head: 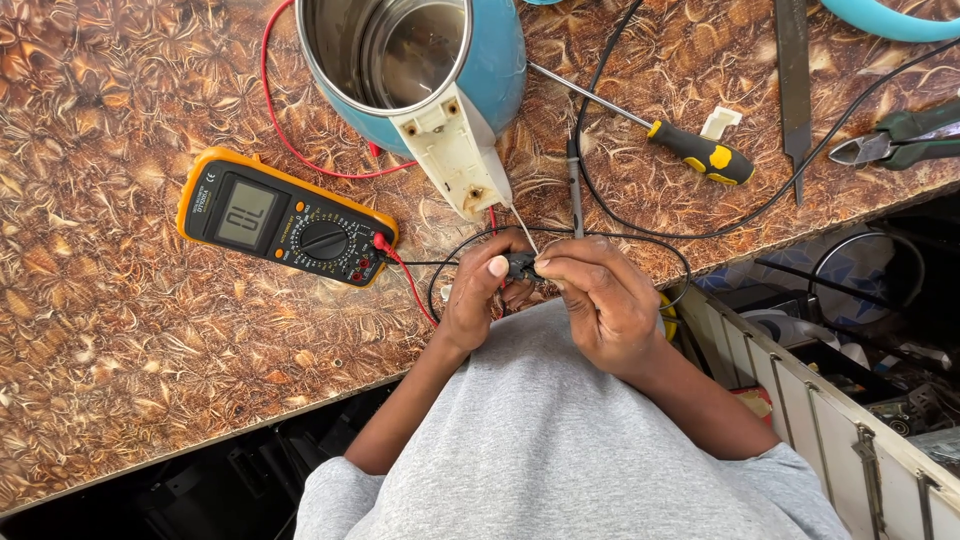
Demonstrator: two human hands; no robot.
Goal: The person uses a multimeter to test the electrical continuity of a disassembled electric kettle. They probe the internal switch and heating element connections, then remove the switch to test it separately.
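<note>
My left hand (482,288) and my right hand (600,295) meet at the table's front edge, both pinching a small black part (520,265). A thin white wire (522,226) runs from that part up to the white handle base (455,150) of a blue electric kettle (495,70), which lies on its side with its steel inside showing. A yellow and black multimeter (285,217) lies to the left, its red lead (405,275) running toward my left hand. A black probe (574,190) lies just above my right hand.
A yellow-handled screwdriver (690,148) and a small white plastic piece (720,122) lie to the right of the kettle. A metal file (793,80) and green-handled pliers (895,140) sit at the far right. A black cable (700,225) loops across the patterned brown tabletop (120,330). Clutter fills the space below right.
</note>
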